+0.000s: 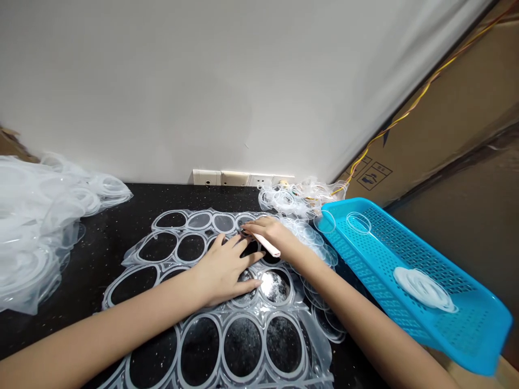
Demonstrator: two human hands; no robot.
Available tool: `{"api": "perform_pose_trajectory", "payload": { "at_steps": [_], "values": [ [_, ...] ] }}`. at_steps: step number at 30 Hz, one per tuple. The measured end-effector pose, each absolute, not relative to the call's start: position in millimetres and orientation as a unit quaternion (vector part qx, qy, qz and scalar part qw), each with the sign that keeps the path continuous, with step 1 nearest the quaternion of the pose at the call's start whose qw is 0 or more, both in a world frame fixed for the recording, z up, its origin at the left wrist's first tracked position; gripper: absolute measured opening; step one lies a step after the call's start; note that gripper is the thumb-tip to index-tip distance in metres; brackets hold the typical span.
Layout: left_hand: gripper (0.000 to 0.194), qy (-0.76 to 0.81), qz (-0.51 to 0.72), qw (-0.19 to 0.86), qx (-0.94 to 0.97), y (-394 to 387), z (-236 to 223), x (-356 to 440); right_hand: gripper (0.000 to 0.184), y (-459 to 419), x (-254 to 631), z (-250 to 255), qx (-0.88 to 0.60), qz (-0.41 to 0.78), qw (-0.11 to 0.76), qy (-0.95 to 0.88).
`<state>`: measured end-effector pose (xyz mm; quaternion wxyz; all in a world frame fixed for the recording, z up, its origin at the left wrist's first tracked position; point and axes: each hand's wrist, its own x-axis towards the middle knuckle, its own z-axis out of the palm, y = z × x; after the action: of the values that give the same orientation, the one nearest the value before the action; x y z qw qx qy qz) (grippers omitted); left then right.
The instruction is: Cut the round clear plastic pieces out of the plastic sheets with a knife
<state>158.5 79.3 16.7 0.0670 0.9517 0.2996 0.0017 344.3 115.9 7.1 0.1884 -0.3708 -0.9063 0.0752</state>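
A clear plastic sheet [211,324] with several round cut-outs lies flat on the black speckled table [101,237]. My left hand [225,267] rests palm down on the sheet, fingers spread and flat. My right hand [271,235] is closed around a small white pen-like tool [267,246], its tip pointing at the rim of a ring near the sheet's far edge. Loose clear discs [320,254] lie just right of my right wrist.
A blue perforated tray [405,254] at the right holds a stack of clear discs [424,289] and single rings. A pile of clear plastic scrap [36,216] sits at the left, another tangle [295,197] by the wall sockets [239,177]. Cardboard boxes [454,124] stand at the right.
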Motion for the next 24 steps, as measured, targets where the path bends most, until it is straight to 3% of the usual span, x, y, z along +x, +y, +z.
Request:
{"api": "perform_pose_trajectory", "payload": {
  "at_steps": [8, 12, 17, 24],
  "values": [
    [0.059, 0.301, -0.003, 0.078, 0.950, 78, 16, 157, 0.027, 165, 366, 23, -0.522, 0.003, 0.319, -0.791],
    [0.059, 0.299, -0.003, 0.068, 0.952, 78, 15, 157, 0.028, 171, 388, 45, -0.601, -0.015, 0.317, -0.733],
    [0.062, 0.318, -0.009, 0.042, 0.947, 77, 17, 161, 0.013, 149, 398, 65, -0.635, 0.060, 0.251, -0.728],
    [0.066, 0.352, -0.021, 0.004, 0.936, 77, 25, 170, 0.019, 123, 378, 46, -0.569, 0.262, 0.214, -0.749]
  ]
}}
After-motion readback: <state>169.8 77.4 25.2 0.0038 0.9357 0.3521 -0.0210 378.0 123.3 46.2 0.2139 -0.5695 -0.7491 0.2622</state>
